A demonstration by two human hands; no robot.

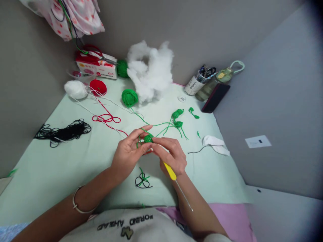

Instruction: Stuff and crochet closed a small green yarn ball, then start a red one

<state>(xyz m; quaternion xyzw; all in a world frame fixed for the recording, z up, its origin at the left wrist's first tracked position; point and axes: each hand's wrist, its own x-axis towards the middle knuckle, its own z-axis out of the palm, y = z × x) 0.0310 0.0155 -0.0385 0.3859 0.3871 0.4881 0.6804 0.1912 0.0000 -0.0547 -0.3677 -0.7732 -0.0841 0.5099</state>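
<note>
My left hand (130,153) is closed around a small green crocheted piece (148,138), pinched between thumb and fingers. A strand of green yarn runs over its raised index finger. My right hand (174,156) grips a crochet hook (170,171) with a yellow handle; one metal end points back toward my wrist, the other toward the green piece. The right fingertips touch the edge of that piece, and whether the hook tip is inside a stitch is hidden. Green yarn leads away to a green yarn ball (129,97). Something red shows just under the left hand.
White stuffing (153,72) lies at the back, beside a tissue box (97,65) with scissors on it. Black yarn (63,132), a red yarn ball (98,87) and a white one (75,89) sit left. Green crocheted pieces (178,117), a phone (215,97) and a bottle (209,88) stand right.
</note>
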